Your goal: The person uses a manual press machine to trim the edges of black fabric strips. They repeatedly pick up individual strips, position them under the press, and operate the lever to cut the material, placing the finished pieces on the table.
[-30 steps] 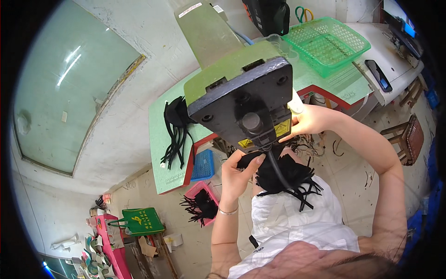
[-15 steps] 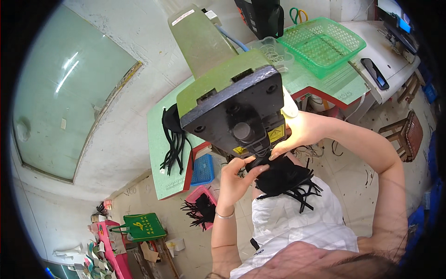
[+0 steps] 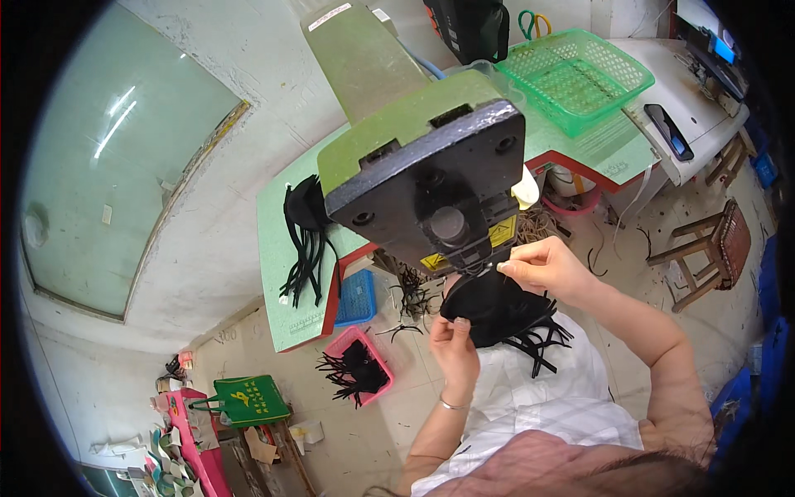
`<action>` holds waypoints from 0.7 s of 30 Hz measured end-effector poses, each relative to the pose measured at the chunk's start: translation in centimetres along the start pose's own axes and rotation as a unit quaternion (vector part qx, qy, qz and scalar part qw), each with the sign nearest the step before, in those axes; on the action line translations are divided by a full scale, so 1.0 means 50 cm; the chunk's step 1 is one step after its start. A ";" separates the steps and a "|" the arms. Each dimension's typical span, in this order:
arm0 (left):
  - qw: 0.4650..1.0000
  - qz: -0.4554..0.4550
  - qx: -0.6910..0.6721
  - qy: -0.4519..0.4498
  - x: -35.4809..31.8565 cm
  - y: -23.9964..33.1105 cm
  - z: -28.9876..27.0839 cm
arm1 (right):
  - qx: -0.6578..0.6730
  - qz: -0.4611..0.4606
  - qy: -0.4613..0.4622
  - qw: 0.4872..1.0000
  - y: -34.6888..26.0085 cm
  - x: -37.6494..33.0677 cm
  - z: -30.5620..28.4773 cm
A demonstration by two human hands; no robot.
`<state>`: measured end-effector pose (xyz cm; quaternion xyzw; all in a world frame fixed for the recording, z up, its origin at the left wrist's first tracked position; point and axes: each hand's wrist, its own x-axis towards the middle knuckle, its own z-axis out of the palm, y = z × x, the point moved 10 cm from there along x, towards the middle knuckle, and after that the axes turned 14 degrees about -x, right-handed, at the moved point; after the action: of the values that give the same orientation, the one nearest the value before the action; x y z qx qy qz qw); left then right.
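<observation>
Black cloth between the hands

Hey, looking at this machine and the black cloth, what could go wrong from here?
The right hand looks close to the machine head with its yellow warning labels, so it might get knocked or pinched, though depth is hard to judge. The loose black strips overlap and could tangle. If the left hand loses its pinch on the black cloth, the piece may slip down to the floor.
</observation>
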<state>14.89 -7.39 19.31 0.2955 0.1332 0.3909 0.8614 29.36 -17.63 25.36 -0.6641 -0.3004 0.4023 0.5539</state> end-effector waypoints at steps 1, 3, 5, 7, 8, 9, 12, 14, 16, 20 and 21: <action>1.000 -0.010 -0.006 0.003 -0.012 -0.013 -0.003 | -0.023 -0.012 0.009 1.000 -0.011 0.002 0.004; 0.999 -0.029 -0.020 0.005 -0.035 -0.030 -0.007 | -0.070 -0.039 0.028 0.996 -0.042 0.004 0.007; 0.998 -0.044 0.031 -0.018 -0.050 -0.047 -0.037 | -0.092 -0.097 0.021 0.991 -0.074 0.006 0.016; 0.996 -0.042 0.050 -0.063 -0.057 -0.050 -0.047 | -0.101 -0.127 0.005 0.987 -0.090 0.011 0.035; 0.998 -0.040 0.042 -0.029 -0.058 -0.045 -0.052 | -0.100 -0.127 -0.001 0.987 -0.088 0.010 0.046; 0.999 -0.038 0.034 0.005 -0.060 -0.035 -0.050 | -0.098 -0.126 -0.007 0.987 -0.086 0.010 0.055; 0.981 -0.030 0.177 0.074 -0.033 0.018 -0.100 | -0.062 -0.070 -0.026 0.995 -0.060 0.017 0.071; 0.953 0.102 0.268 0.097 0.065 0.154 -0.102 | -0.010 -0.044 -0.024 0.999 -0.026 0.012 0.069; 0.938 0.182 0.272 0.110 0.217 0.265 -0.069 | 0.004 -0.005 -0.009 1.000 0.071 -0.005 0.048; 0.894 0.248 0.369 0.048 0.501 0.457 -0.091 | 0.045 0.202 -0.111 0.972 0.293 -0.078 0.133; 0.862 0.231 0.444 0.078 0.550 0.495 -0.172 | 0.086 0.189 -0.157 0.965 0.349 -0.098 0.172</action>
<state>14.32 29.63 27.74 0.6379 0.2876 0.4999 0.5104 18.66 -21.10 8.76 -0.5870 -0.2167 0.6236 0.4685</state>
